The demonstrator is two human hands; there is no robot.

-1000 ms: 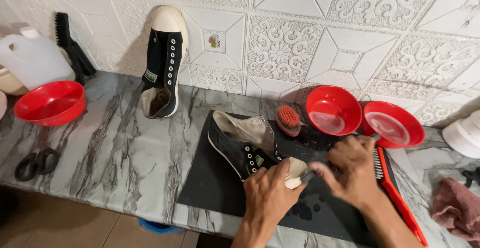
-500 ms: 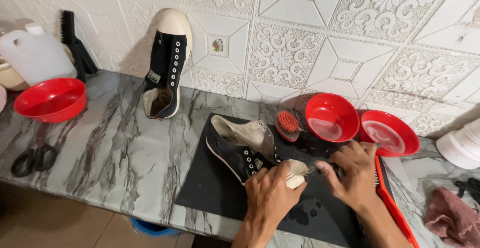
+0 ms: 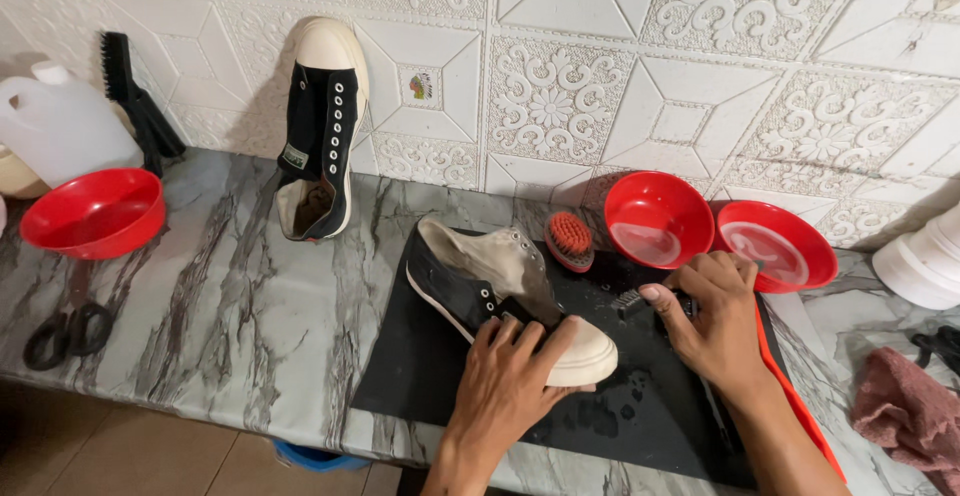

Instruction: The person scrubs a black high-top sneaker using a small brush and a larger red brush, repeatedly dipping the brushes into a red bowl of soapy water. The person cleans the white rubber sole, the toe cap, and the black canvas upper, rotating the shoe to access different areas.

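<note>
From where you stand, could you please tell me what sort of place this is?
Probably a home shoe-cleaning spot: a marble counter against an embossed tile wall, with sneakers, brushes and red bowls.

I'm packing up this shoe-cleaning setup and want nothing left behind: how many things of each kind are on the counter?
Sneakers: 2, one under the left hand at, one leaning on the wall
Red bowls: 3
Brushes: 3, one in the right hand at
Scissors: 1
White jug: 1
Black mat: 1
Pink cloth: 1
Total: 12
</note>
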